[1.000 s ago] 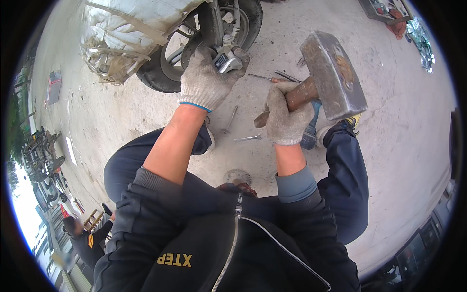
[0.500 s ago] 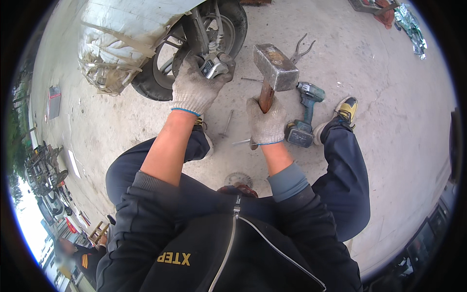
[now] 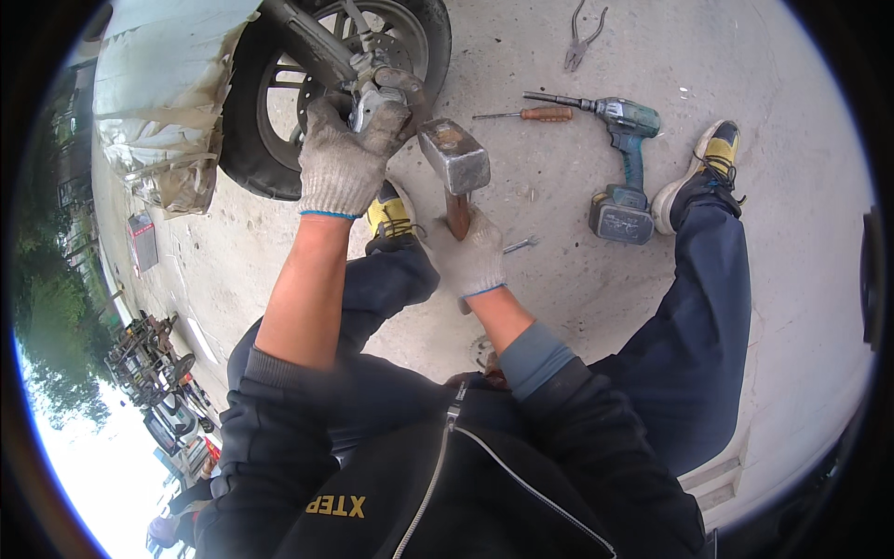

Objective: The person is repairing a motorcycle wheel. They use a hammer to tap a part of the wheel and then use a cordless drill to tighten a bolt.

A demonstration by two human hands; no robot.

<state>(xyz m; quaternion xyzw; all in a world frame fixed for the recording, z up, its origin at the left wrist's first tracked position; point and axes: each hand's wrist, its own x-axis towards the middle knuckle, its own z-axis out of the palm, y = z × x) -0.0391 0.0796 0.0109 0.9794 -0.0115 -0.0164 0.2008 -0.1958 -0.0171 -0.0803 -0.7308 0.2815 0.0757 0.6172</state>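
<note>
My left hand [image 3: 345, 168], in a dirty white knit glove, is closed around a silver metal part [image 3: 374, 110] beside the hub of a wheel with a black tyre [image 3: 244, 130]. What the part is exactly, I cannot make out. A heavy square-headed hammer [image 3: 458, 160] with a wooden handle is gripped in my gloved right hand [image 3: 468, 256]. Its head stands just right of the left hand, slightly apart from the metal part. The fork leg [image 3: 312, 42] runs down to the hub above the left hand.
On the concrete, right of the wheel, lie a cordless power tool [image 3: 626, 154], a screwdriver [image 3: 547, 114] and pliers [image 3: 579, 51]. A small spanner [image 3: 521, 244] is by my right hand. Plastic-wrapped bodywork [image 3: 158, 121] overhangs at the left. My shoes [image 3: 712, 168] flank the work area.
The hammer and my right hand have come left and nearer the wheel. My left hand stays on the metal part. The view has shifted, so the floor tools appear farther right.
</note>
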